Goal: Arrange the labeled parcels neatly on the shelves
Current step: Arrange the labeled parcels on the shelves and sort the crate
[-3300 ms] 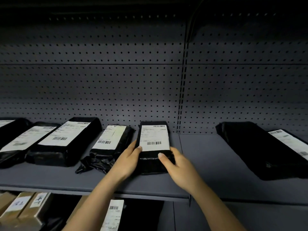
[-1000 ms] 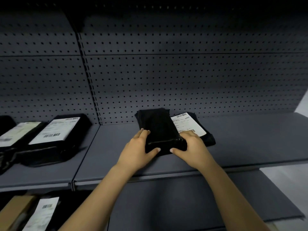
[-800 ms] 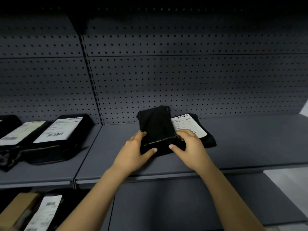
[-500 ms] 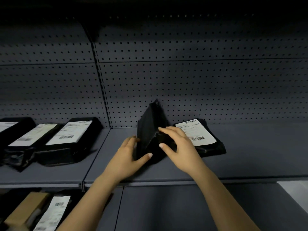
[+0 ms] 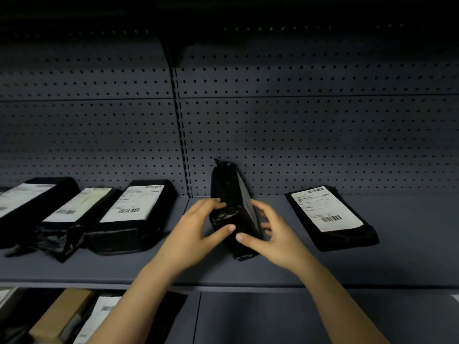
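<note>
Looks like this is the flip-it-label-up step. The black poly-bag parcel (image 5: 229,194) stands on its long edge on the shelf (image 5: 397,256), just right of the slotted upright (image 5: 182,155) in the pegboard back panel (image 5: 298,132). Its white label (image 5: 244,194) faces sideways, away from the upright, not up.

Both hands grasp its near end. The left hand (image 5: 198,227) curls around the face on the upright's side, thumb low at the front. The right hand (image 5: 270,234) has its thumb at the front and fingers tucked round the label face.

Further right of the upright, a second parcel (image 5: 330,214) lies flat with its label up, apart from the held one. Left of the upright, three labeled parcels (image 5: 134,212) lie flat in a row.

My guess for the next move: let the top fall toward the upright so the label ends up on top, then square it parallel to the flat parcels. The bag looks slick and crinkly, so I'd ease it down rather than drop it.
</note>
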`<state>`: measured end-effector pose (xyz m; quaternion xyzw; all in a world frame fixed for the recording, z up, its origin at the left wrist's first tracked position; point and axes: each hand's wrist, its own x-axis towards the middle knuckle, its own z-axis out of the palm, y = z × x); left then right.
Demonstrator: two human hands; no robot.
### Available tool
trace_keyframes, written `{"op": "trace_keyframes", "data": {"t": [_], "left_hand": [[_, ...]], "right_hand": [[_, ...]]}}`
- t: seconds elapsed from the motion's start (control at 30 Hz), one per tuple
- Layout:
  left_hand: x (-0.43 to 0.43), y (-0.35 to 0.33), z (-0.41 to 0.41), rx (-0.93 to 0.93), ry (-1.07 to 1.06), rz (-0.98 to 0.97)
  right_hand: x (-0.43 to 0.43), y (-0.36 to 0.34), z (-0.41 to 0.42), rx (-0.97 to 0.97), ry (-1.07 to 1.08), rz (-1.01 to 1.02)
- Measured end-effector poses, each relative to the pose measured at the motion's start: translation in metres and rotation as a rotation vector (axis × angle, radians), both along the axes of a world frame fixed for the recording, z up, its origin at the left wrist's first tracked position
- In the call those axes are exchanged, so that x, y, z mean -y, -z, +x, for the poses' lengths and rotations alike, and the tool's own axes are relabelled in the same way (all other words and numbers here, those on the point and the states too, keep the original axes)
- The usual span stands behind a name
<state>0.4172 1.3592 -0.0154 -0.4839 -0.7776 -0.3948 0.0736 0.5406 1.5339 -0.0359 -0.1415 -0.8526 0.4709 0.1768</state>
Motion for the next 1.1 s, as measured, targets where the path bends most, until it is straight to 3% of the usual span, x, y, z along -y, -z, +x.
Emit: {"op": "trace_keyframes", "data": {"t": [0.13, 0.4, 0.63, 0.8, 0.9, 1.1], "left_hand": [[0.020, 0.008, -0.020, 0.114, 0.027, -0.022], [0.042, 0.028, -0.040, 0.223, 0.061, -0.107], [0.044, 0.043, -0.048, 0.288, 0.054, -0.153], [0.036, 0.037, -0.046, 0.621, 0.018, -0.016], [0.027, 0.033, -0.045, 0.748, 0.019, 0.004], [0.031, 0.036, -0.045, 0.775, 0.040, 0.072]], "right_hand": [[0.011, 0.004, -0.012, 0.027, -0.022, -0.054], [0.037, 0.001, -0.029, 0.000, 0.078, 0.179], [0.049, -0.001, -0.035, 0.068, 0.083, 0.172], [0.046, -0.009, -0.033, 0.047, 0.193, -0.256], [0.044, -0.007, -0.036, 0.115, 0.161, -0.294], [0.048, -0.006, -0.032, 0.042, 0.112, -0.379]]}}
